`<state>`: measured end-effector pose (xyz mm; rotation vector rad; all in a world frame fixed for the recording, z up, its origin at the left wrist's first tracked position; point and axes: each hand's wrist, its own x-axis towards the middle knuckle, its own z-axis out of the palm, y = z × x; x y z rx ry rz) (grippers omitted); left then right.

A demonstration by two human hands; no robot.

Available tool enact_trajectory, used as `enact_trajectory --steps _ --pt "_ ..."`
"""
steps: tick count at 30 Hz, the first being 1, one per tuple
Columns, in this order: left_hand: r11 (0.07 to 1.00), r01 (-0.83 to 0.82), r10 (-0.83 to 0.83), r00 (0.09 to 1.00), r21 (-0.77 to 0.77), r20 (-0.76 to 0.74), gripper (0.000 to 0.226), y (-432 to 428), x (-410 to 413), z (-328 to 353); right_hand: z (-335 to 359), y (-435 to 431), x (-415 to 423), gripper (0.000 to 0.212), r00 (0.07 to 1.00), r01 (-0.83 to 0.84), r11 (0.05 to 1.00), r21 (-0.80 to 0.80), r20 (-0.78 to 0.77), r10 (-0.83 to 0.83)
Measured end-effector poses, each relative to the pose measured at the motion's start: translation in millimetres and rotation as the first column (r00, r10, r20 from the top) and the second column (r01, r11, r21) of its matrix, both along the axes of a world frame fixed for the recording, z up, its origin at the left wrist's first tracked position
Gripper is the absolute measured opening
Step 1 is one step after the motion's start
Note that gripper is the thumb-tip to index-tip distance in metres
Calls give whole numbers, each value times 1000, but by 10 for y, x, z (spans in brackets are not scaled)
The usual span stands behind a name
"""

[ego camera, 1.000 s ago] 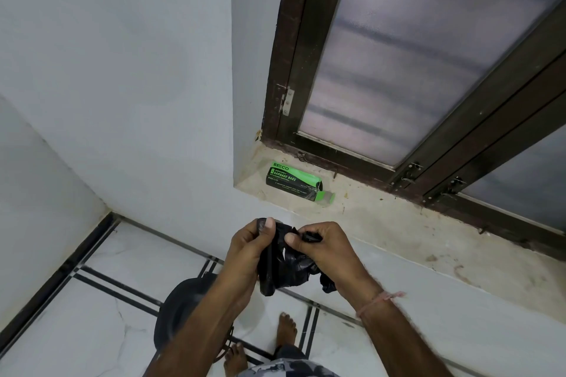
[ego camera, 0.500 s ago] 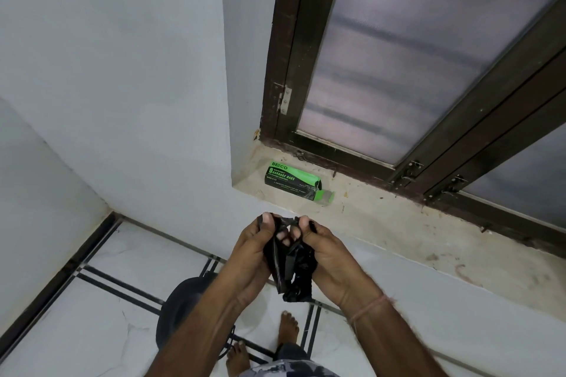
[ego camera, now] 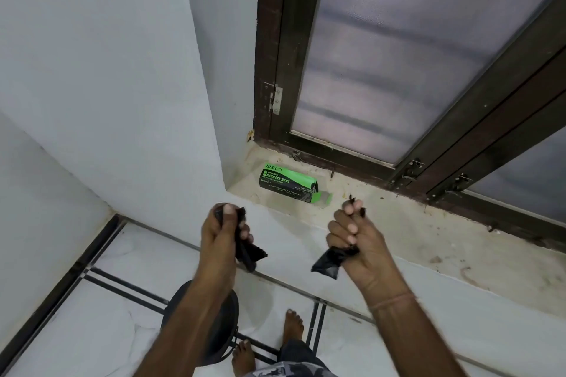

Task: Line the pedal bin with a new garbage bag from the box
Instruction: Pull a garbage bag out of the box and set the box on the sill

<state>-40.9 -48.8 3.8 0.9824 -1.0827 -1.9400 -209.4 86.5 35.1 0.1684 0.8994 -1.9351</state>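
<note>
Head view, only one. My left hand (ego camera: pixel 225 232) is clenched on a piece of black garbage bag material (ego camera: pixel 249 252), thumb on top, a short tail hanging below the fist. My right hand (ego camera: pixel 355 239) is clenched on a second black piece (ego camera: pixel 326 263), a scrap poking out above the fingers (ego camera: pixel 352 228) too. The two hands are well apart, and no plastic shows spanning the gap, so I judge these are two separate pieces: either one bag torn off the roll, or a bag ripped through. Cannot tell which.

The green box (ego camera: pixel 288 180) lies on the window sill (ego camera: pixel 428 232), flap end open, just beyond my hands. The pedal bin (ego camera: pixel 226 324) is on the floor below my left forearm, mostly hidden by it, lid down as far as I can see.

Risks: if the split missed the perforation, the bag has a hole and will leak. Both pieces are wadded tight, so finding the mouth may be slow, and thin film could tear more when I pull it open. The bin lid needs lifting while both hands are full.
</note>
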Motion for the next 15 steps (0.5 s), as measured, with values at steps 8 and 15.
enact_trajectory --steps 8,15 --pt "935 108 -30 973 338 -229 9 -24 -521 66 -34 18 -76 37 705 -147 896 418 -591 392" --pt "937 2 61 984 350 -167 21 -40 -1097 138 -105 -87 -311 28 616 -170 882 441 -651 444"
